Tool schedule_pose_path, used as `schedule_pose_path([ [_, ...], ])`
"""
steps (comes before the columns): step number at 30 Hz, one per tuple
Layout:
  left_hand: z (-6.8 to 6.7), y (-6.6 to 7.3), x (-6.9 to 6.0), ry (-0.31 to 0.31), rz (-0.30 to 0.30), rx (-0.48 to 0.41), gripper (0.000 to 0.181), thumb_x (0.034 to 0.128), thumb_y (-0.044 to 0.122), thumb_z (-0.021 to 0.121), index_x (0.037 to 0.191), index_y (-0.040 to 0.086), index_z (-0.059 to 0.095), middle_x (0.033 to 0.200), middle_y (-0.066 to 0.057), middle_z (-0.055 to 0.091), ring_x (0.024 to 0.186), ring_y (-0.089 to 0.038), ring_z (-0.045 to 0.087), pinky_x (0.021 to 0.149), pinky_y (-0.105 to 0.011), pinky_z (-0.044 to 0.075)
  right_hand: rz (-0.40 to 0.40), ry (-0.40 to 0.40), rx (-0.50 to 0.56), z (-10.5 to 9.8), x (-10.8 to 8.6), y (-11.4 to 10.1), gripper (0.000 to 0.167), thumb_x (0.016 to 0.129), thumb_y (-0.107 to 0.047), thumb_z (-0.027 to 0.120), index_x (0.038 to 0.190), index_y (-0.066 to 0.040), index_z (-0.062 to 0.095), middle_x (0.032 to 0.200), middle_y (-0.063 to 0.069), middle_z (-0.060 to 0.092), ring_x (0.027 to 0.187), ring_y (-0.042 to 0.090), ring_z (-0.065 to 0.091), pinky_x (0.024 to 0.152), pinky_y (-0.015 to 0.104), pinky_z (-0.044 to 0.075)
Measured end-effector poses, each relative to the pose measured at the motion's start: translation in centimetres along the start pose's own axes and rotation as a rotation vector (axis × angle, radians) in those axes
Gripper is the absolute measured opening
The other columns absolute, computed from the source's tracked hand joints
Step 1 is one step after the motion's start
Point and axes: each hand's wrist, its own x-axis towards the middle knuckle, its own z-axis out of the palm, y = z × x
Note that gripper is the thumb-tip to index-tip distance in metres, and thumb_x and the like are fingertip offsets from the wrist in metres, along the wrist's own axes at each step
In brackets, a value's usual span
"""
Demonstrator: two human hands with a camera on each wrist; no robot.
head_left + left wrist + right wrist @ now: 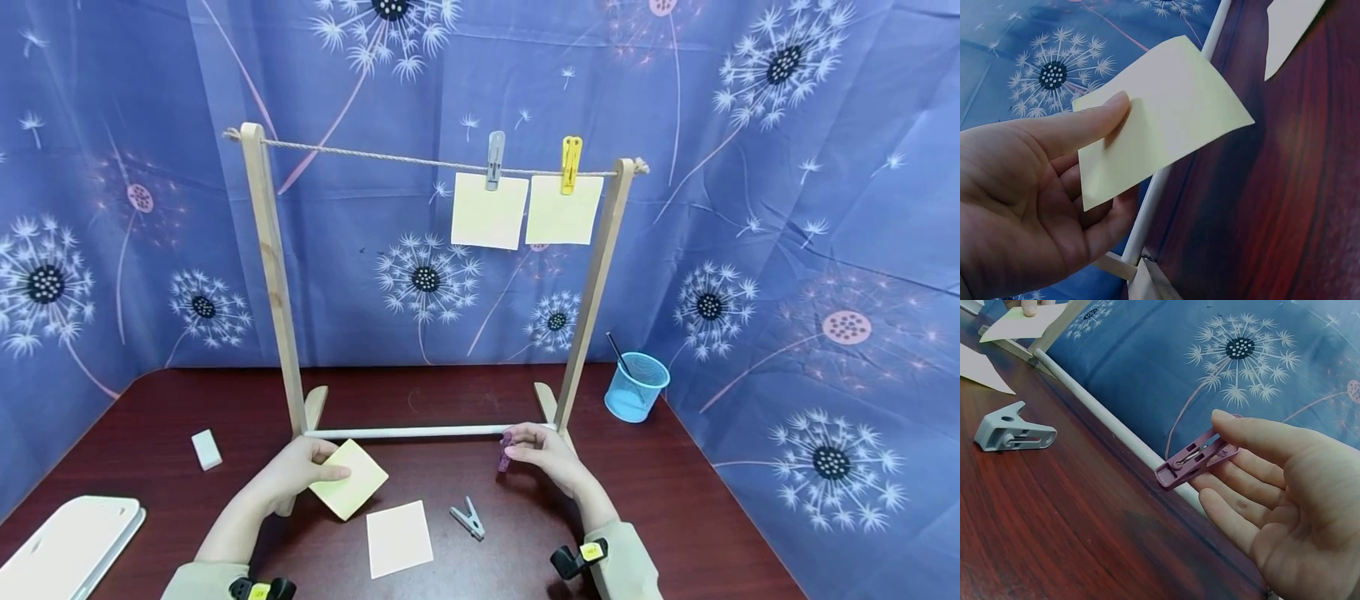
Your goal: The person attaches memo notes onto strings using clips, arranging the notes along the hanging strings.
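My left hand pinches a pale yellow paper square between thumb and fingers, above the table at the left post's foot. In my right hand is a purple clothespin, held between thumb and fingertips near the right post. On the table between the hands lie another paper square and a grey clothespin. Two more paper squares hang from the rope: the left one under a grey clothespin, the right one under a yellow clothespin.
A wooden frame with a left post, a right post and a low white bar stands ahead. At the right is a blue mesh cup holding a dark stick. A white block and a white case lie left.
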Motion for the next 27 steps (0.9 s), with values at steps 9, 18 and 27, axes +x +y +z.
schedule_pose_path([
  [9, 0.3, 0.1, 0.1, 0.147, -0.064, -0.019, 0.035, 0.0876, 0.011, 0.07, 0.109, -0.017, 0.064, 0.081, -0.009, 0.073, 0.067, -0.008, 0.067, 0.064, -0.024, 0.054, -0.011, -0.008, -0.042, 0.4, 0.1, -0.9, 0.043, 0.091, -0.007, 0.066, 0.122, 0.018, 0.05, 0.109, 0.022, 0.066, 0.092, 0.004, 0.063, 0.082, 0.019, 0.052],
  [18, 0.6, 0.4, 0.6, 0.246, -0.07, -0.074, 0.04, 0.0889, 0.01, 0.069, 0.115, -0.019, 0.06, 0.085, -0.008, 0.075, 0.072, -0.005, 0.067, 0.068, -0.022, 0.054, -0.02, -0.037, -0.057, 1.1, 1.0, -1.8, 0.04, 0.092, -0.008, 0.065, 0.122, 0.016, 0.053, 0.115, 0.031, 0.062, 0.094, 0.003, 0.063, 0.083, 0.022, 0.054],
  [27, 0.7, 0.9, 1.5, 0.422, -0.1, 0.012, 0.038, 0.0885, 0.016, 0.071, 0.114, -0.012, 0.066, 0.083, -0.009, 0.075, 0.069, -0.002, 0.064, 0.066, -0.021, 0.052, -0.056, -0.063, -0.088, 1.7, 2.2, -2.9, 0.043, 0.091, -0.007, 0.065, 0.125, 0.017, 0.051, 0.106, 0.007, 0.067, 0.095, 0.003, 0.062, 0.083, 0.019, 0.052],
])
